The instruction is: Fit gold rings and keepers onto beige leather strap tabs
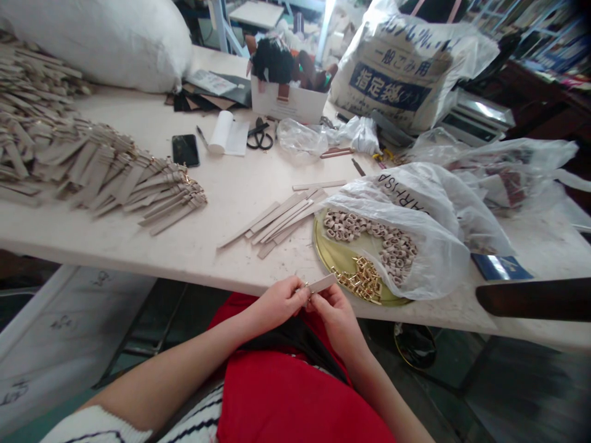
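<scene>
My left hand and my right hand meet at the table's front edge, fingers closed on one beige strap with a small gold-coloured part at its left end. Just beyond them, several loose beige strips lie on the table. To the right, a green round tray holds gold buckles and small beige loops, partly under a clear plastic bag. At the left spreads a big pile of beige straps with gold-coloured parts.
Farther back on the table are a phone, a paper roll, black scissors and a white box. Large bags stand behind. A dark bar juts in from the right.
</scene>
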`<state>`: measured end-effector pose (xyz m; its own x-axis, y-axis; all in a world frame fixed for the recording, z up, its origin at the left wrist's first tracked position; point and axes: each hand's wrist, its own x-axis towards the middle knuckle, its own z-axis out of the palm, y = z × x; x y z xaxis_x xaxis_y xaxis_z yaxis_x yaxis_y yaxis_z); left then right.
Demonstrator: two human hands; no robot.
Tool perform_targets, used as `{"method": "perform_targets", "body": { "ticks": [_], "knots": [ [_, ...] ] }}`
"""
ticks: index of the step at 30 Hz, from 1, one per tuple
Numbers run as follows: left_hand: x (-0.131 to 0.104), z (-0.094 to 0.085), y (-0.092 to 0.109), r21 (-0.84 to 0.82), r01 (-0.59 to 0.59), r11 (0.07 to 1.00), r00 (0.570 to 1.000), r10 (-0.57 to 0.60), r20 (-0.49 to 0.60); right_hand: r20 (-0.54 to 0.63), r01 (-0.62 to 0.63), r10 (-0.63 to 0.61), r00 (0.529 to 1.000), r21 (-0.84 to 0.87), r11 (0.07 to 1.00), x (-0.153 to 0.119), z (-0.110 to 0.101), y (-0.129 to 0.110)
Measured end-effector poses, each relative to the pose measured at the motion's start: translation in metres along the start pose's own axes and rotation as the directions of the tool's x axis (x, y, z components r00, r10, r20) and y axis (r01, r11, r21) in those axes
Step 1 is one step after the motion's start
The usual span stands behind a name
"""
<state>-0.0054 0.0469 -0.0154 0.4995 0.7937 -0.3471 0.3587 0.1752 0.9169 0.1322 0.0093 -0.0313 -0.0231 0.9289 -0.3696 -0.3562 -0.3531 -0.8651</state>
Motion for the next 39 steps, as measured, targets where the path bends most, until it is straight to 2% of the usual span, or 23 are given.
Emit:
{"method": "perform_targets", "body": {
  "ticks": [3, 11, 15, 21, 27, 30, 34, 39],
  "knots": [
    [-0.001, -0.001, 0.001, 0.011, -0.014, 1.0, 1.0, 0.014, 0.0, 0.001, -0.022, 0.022, 1.0, 0.059, 0.998, 0.0, 0.001, 0.001],
    [0.002, -0.001, -0.007, -0.121, -0.015, 0.993, 1.0, 0.015, 0.0, -0.026, -0.03, 0.034, 0.999, 0.118, 0.993, 0.0, 0.009, 0.003],
    [0.002, 0.0, -0.009, -0.097, -0.018, 0.995, 0.999, 0.014, -0.04, -0.035, -0.011, 0.015, 0.999, 0.111, 0.994, 0.0, 0.007, 0.007],
    [-0.002, 0.0, -0.003, 0.061, -0.012, 0.998, 0.998, 0.016, -0.069, -0.038, -0.066, 0.074, 0.997, 0.18, 0.981, -0.002, 0.011, 0.001],
    [-0.001, 0.001, -0.004, 0.021, 0.005, 1.0, 0.997, -0.003, -0.082, -0.012, -0.112, 0.119, 0.993, 0.248, 0.962, -0.001, 0.014, -0.002],
    [-0.001, 0.003, -0.004, 0.048, 0.026, 0.999, 0.995, -0.021, -0.096, -0.055, -0.046, 0.056, 0.997, 0.155, 0.987, -0.003, 0.014, 0.003],
    [-0.004, 0.004, -0.001, 0.131, 0.041, 0.991, 0.991, -0.025, -0.128, -0.131, 0.13, -0.14, 0.981, -0.082, 0.988, -0.005, 0.01, 0.01],
    [-0.004, 0.007, -0.001, 0.209, 0.042, 0.977, 0.986, -0.007, -0.165, -0.08, 0.206, -0.238, 0.968, -0.285, 0.936, -0.002, -0.001, 0.01]
  ]
}}
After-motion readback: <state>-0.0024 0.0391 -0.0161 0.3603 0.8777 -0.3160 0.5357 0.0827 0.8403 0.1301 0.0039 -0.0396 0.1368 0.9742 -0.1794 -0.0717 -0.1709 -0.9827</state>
